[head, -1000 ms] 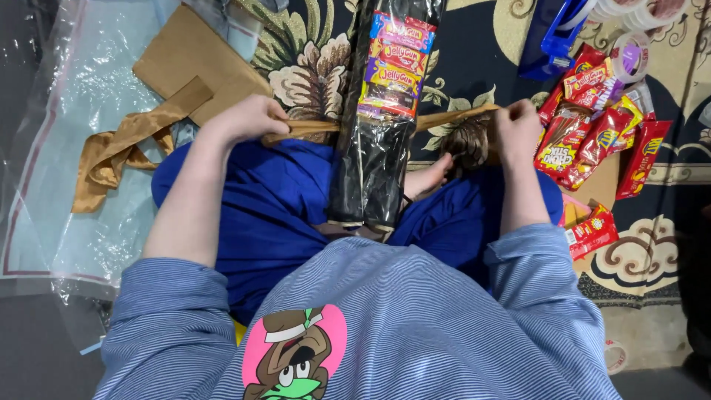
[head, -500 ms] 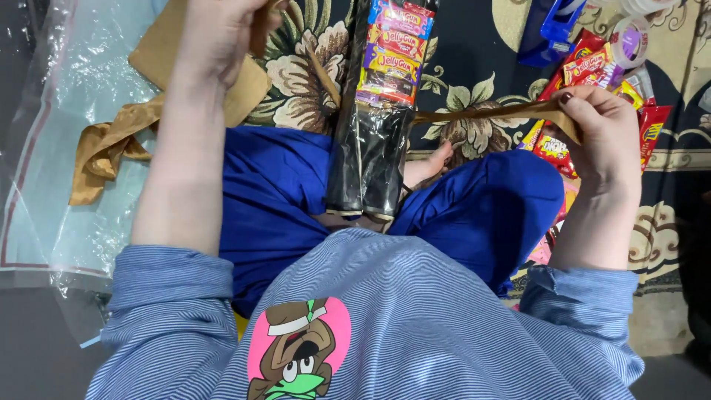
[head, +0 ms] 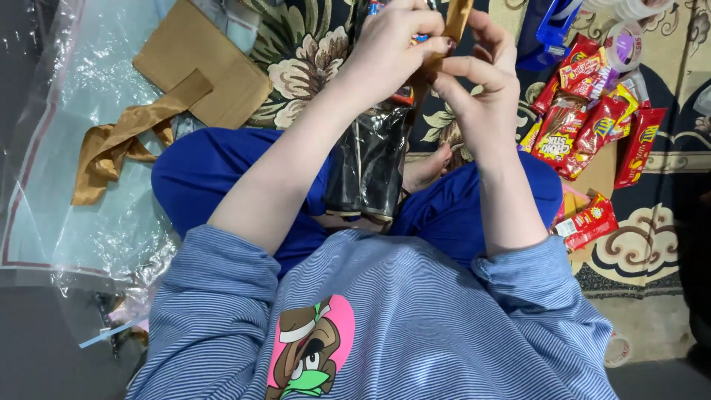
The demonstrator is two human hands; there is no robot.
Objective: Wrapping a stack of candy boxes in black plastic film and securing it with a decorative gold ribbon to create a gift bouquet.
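Centrally, the left hand [head: 392,44] and right hand [head: 478,81] meet above the lap, their fingers [head: 463,67] pinched closed on a gold ribbon [head: 455,18] that rises out of the top edge. Beneath them a dark cellophane-wrapped bundle [head: 370,163] stands between the blue-clad knees. Red snack packets [head: 592,126] lie on the patterned carpet [head: 296,44] at right, more gold ribbon [head: 118,144] at left.

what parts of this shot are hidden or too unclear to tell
- Head view: the gold ribbon runs off the top edge; its upper end is cut off.
- Head view: the top of the dark wrapped bundle is hidden behind the left hand and right hand.
- Head view: the blue tape dispenser is cut by the top edge.
- Head view: how the ribbon is knotted is hidden by the fingers.
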